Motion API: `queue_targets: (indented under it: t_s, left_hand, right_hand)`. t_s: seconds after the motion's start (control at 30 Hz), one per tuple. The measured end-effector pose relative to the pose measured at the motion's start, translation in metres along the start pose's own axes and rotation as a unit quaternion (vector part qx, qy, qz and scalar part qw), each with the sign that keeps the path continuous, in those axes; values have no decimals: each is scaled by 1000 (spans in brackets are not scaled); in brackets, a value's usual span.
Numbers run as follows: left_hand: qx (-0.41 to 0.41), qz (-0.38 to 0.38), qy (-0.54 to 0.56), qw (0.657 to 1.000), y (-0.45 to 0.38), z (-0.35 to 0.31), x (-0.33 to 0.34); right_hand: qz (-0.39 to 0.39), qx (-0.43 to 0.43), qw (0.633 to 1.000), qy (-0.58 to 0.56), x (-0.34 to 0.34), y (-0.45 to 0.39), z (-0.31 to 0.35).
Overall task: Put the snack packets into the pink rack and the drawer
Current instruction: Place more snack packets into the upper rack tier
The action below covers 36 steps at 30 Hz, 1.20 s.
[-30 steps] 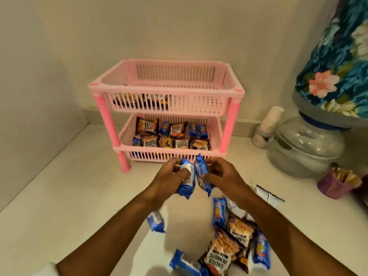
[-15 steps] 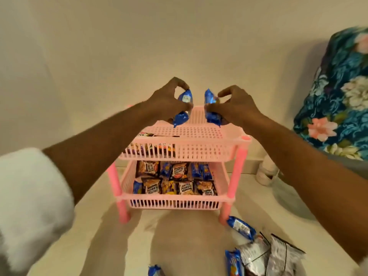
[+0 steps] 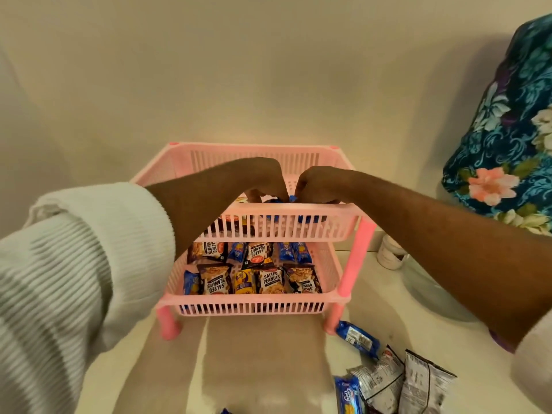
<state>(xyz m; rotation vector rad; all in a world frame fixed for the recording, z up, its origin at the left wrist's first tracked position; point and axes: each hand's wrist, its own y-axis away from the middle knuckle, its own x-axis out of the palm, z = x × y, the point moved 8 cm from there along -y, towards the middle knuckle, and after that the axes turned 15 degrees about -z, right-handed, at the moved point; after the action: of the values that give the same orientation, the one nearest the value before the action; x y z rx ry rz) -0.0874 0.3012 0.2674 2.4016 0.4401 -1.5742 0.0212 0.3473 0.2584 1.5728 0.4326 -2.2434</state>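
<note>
Both hands, left (image 3: 263, 177) and right (image 3: 316, 183), pinch blue packets (image 3: 291, 199) low inside the rack's top tray (image 3: 298, 209) (fingers partly hidden), to set them flat.

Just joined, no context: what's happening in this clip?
A person is stocking a pink rack with snack packets. Both hands, left hand and right hand, reach into the top tier, setting down blue packets; whether the fingers grip them is hidden by the rim. The bottom tier is full of peanut and biscuit packets. More loose packets lie on the counter.
</note>
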Motion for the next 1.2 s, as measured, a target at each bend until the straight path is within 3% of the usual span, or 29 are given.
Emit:
queue_targets:
  t_s: [0.27, 0.4, 0.6, 0.83, 0.97, 1.2]
  left_hand:
    - [-6, 65, -8, 998, 6, 0, 9]
    - [-14, 112, 4, 994, 16, 2, 18]
    - [-13, 45, -14, 999, 7, 7, 13]
    - [15, 21, -41, 999, 11, 3, 12]
    - [30, 5, -51, 998, 14, 2, 5]
    - [88, -90, -53, 991, 29, -12, -20]
  right_hand:
    - [39, 33, 997, -49, -2, 3, -6]
    - [11, -20, 1000, -10, -8, 4, -4]
    - [-7, -70, 997, 14, -7, 6, 3]
    - [-15, -76, 997, -10, -2, 2, 4]
    - [-27, -58, 997, -41, -10, 4, -2]
    - [-113, 7, 980, -165, -46, 24, -31]
